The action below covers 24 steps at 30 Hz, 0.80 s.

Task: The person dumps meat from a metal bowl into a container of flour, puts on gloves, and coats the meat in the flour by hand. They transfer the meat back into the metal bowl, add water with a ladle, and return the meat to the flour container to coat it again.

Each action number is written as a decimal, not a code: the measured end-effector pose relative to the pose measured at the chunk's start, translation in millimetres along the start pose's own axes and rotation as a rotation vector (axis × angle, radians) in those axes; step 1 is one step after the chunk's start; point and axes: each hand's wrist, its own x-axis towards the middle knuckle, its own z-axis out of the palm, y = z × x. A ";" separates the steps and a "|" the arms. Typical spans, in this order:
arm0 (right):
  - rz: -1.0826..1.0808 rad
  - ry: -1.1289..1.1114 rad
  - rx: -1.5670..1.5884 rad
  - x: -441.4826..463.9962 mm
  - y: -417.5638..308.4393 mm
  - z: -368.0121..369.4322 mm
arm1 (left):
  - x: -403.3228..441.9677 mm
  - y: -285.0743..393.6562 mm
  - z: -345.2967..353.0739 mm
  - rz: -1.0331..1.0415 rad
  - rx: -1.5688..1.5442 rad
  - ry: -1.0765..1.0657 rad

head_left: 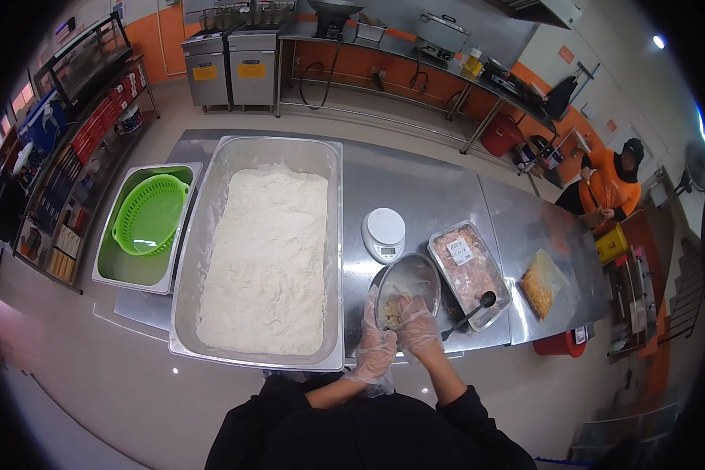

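Both hands wear clear plastic gloves. My left hand (374, 351) is closed on the near left rim of a metal bowl (415, 270), which looks tilted. Inside the bowl, my right hand (418, 325) has its fingers down at some pale food; what they hold is too small to make out. Just right of the bowl lies a clear tray of minced meat (466, 262) with a white label, and a black spoon (470, 313) rests across its near corner. A white scale (385, 231) stands behind the bowl. Left of my hands is a large metal pan of flour (266, 258).
A green basket (150, 213) sits in a metal pan (133, 270) at the far left. A bag of yellow food (542, 283) lies on the steel table (540, 215) to the right. Beyond its right end is a person in orange (607, 188). Fryers (229, 70) stand behind.
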 end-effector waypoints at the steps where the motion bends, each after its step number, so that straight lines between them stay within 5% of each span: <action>1: 0.046 0.015 0.036 6.0 7.4 24.2 | -0.5 -1.2 -0.8 0.024 0.056 -0.014; 2: 0.081 0.040 -0.043 13.0 11.0 40.3 | 0.7 -0.2 -1.3 -0.007 0.051 -0.025; 5: 0.214 0.079 0.781 8.5 26.1 20.5 | -0.6 4.4 -3.8 -0.231 -0.036 -0.031; 6: 0.360 -0.035 0.590 13.2 11.7 -19.5 | -1.5 2.6 -4.5 -0.327 -0.056 -0.018; 9: 0.449 -0.199 1.769 15.6 50.0 -15.6 | -11.5 -24.4 -5.6 -0.553 0.003 0.059; 12: 0.372 -0.149 1.899 14.9 27.9 -57.3 | -16.8 -43.8 -6.8 -0.564 0.133 0.083; 16: 0.233 -0.299 1.944 40.6 -27.7 -80.0 | -20.9 -63.9 -4.8 -0.620 0.222 0.101; 19: 0.166 -0.471 1.999 64.2 -92.8 -97.2 | -24.5 -49.8 -13.4 -0.882 0.159 -0.175; 22: -0.057 -0.503 1.457 92.6 -146.4 -89.5 | -28.7 -23.9 -32.9 -1.178 0.074 -0.657; 24: -0.231 -0.442 0.966 104.7 -167.1 -75.3 | -32.8 1.2 -51.6 -1.115 0.056 -0.825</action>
